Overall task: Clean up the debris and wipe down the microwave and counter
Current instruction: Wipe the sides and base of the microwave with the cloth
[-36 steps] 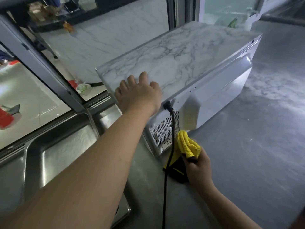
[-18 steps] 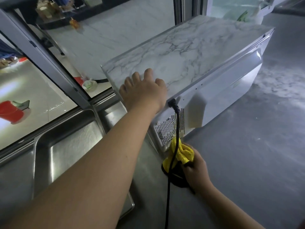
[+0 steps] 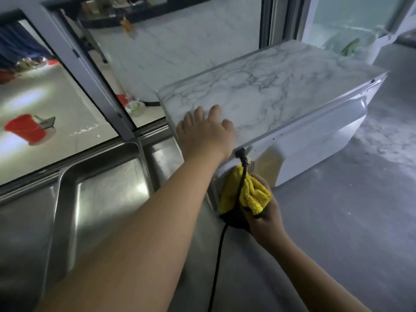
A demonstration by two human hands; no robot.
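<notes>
The microwave (image 3: 281,93) has a marble-patterned top and white sides and stands on the grey steel counter (image 3: 337,221), turned so its back faces me. My left hand (image 3: 207,134) lies flat on the near left corner of its top, fingers spread. My right hand (image 3: 265,219) grips a bunched yellow cloth (image 3: 245,190) with a dark underside, pressed against the vented lower back of the microwave. The black power cord (image 3: 242,174) runs from the back, over the cloth, down past the counter's front edge.
A steel sink basin (image 3: 101,199) lies to the left of the microwave. Behind it a window frame (image 3: 94,82) looks onto a floor with a red bucket (image 3: 24,129). The counter right of the microwave carries a pale dusty smear (image 3: 387,143).
My right hand has carried the yellow cloth up from the counter onto the microwave's vented back, behind the cord. My left hand stays on the top corner.
</notes>
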